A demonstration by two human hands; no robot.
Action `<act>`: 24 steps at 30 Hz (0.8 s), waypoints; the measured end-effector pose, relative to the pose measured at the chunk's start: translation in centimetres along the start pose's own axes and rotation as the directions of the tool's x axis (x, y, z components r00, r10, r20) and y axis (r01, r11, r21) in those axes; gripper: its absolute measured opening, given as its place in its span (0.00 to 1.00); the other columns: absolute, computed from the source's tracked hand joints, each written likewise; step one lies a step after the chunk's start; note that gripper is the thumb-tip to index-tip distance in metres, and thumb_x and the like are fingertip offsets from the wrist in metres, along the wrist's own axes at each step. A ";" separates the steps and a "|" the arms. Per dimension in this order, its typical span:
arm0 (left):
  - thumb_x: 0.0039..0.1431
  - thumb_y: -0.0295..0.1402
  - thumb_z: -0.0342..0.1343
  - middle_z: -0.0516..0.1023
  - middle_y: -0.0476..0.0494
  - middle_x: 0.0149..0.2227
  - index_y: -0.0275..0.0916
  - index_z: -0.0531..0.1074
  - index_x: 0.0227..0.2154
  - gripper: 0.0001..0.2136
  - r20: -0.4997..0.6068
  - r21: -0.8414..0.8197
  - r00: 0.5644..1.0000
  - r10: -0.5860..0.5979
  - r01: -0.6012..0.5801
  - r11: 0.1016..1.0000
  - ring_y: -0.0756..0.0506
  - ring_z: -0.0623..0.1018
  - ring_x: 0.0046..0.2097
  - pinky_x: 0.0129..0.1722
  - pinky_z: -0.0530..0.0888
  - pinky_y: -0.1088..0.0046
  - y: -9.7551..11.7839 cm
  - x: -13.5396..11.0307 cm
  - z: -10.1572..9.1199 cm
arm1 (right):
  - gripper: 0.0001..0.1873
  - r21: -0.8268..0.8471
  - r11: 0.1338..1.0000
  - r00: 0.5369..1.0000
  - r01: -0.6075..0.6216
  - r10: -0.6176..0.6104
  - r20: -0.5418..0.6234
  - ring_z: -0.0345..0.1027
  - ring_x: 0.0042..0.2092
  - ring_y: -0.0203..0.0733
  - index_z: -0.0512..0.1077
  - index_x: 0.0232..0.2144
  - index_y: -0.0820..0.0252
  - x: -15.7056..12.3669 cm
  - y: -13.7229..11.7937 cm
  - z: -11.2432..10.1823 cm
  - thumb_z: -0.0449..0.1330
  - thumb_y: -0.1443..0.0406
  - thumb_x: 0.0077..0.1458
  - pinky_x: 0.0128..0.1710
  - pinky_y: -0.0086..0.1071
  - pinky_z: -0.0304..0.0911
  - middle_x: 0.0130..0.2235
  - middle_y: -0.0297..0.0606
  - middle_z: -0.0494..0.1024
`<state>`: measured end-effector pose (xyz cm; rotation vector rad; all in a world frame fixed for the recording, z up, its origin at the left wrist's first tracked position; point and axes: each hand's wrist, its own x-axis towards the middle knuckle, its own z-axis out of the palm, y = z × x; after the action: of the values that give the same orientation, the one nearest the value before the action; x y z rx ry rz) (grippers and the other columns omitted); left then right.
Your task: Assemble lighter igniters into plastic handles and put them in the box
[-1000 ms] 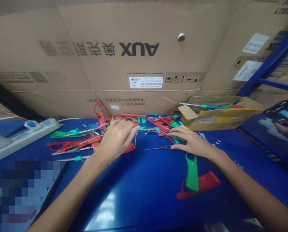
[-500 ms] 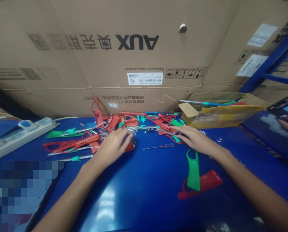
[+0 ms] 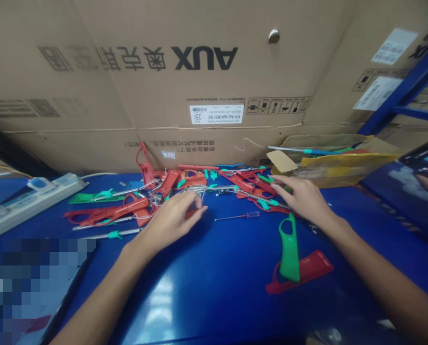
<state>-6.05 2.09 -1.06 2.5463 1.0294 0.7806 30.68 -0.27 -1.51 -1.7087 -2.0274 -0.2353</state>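
A pile of red and green plastic handle parts (image 3: 185,184) with metal rods lies on the blue table (image 3: 214,287). My left hand (image 3: 173,218) rests at the pile's near edge, fingers and thumb pressed together in a pinch; what they hold is too small to make out. My right hand (image 3: 303,196) lies with fingers stretched over the pile's right end, fingertips touching a green piece (image 3: 266,179). A small screwdriver (image 3: 239,216) with a blue handle lies between the hands. A green handle (image 3: 289,249) lies across a red handle (image 3: 307,270) near my right forearm.
A large AUX cardboard box (image 3: 199,72) walls off the back. A yellow-taped carton (image 3: 339,165) holding rods sits at the back right. A white power strip (image 3: 34,196) lies at left. Another person's hand holds a phone (image 3: 424,160) at the right edge, by a blue rack post (image 3: 404,91).
My left hand pulled back toward me and closed its fingers into a pinch. My right hand slid right and further back along the pile, away from the screwdriver.
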 end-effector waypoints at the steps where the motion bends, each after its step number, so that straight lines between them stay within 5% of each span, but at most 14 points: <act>1: 0.70 0.39 0.50 0.74 0.47 0.34 0.40 0.67 0.35 0.10 -0.007 -0.001 1.000 -0.008 0.008 1.000 0.48 0.72 0.34 0.36 0.70 0.69 0.3 0.0 0.0 | 0.20 -0.001 1.000 1.000 -0.004 0.004 -0.024 0.80 0.46 0.55 0.78 0.53 0.55 0.1 0.1 0.0 0.54 0.56 0.67 0.44 0.45 0.74 0.48 0.43 0.85; 12: 0.70 0.35 0.51 0.72 0.50 0.31 0.40 0.66 0.34 0.07 0.049 0.034 0.996 0.072 -0.074 0.997 0.48 0.72 0.32 0.33 0.68 0.72 1.3 0.1 0.9 | 0.20 -0.029 1.000 0.998 0.000 0.002 0.069 0.78 0.47 0.59 0.79 0.49 0.61 -0.1 1.7 1.1 0.55 0.56 0.66 0.47 0.50 0.72 0.46 0.50 0.84; 19: 0.70 0.33 0.51 0.72 0.50 0.31 0.41 0.66 0.35 0.06 0.064 0.011 0.996 0.066 -0.067 0.998 0.48 0.72 0.32 0.32 0.69 0.71 1.4 0.1 1.0 | 0.20 0.041 0.992 0.991 0.118 -0.121 0.062 0.71 0.57 0.57 0.77 0.51 0.60 0.1 1.5 1.4 0.54 0.56 0.67 0.58 0.53 0.67 0.56 0.51 0.78; 24: 0.70 0.32 0.51 0.72 0.40 0.51 0.40 0.65 0.36 0.05 -0.028 0.042 0.989 0.148 -0.147 0.988 0.42 0.74 0.53 0.52 0.73 0.60 1.3 0.3 1.1 | 0.20 0.073 0.978 0.971 0.195 -0.203 0.124 0.62 0.65 0.62 0.80 0.49 0.55 0.0 1.1 1.7 0.54 0.54 0.67 0.61 0.61 0.60 0.67 0.49 0.66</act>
<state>-4.53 1.31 -1.29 2.6773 0.8814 0.8484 31.29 0.68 -3.14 -1.5200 -2.2809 -0.1278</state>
